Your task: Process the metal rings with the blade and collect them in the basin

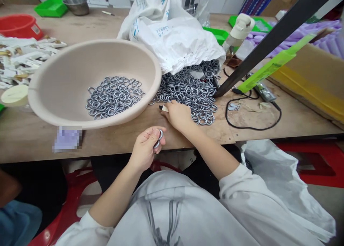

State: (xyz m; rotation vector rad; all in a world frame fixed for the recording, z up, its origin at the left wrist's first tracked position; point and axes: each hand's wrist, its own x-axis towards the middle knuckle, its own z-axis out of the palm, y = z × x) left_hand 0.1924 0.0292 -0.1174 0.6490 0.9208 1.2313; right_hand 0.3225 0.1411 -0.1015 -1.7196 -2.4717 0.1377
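Observation:
My left hand [145, 147] is closed over the table's front edge, pinching grey rings [158, 141] between thumb and fingers; two of them show. At the near edge of the heap of grey rings [188, 88], my right hand [178, 114] is closed with its back toward me. A small blade-like tool [163, 108], dark at the tip and cream-white behind, sticks out from its fingers to the left. Whether that hand also touches a ring is hidden. More of the same rings [114, 97] lie in the large beige basin [61, 74] to the left.
A white sack [174, 38] spills rings onto the table. Right of the heap rises a slanted dark metal bar [258, 48], with a green-yellow tool [271, 68] and black cable [252, 128] beyond. White pieces [27, 59] lie at left. A person's blue sleeve [20, 222] shows lower left.

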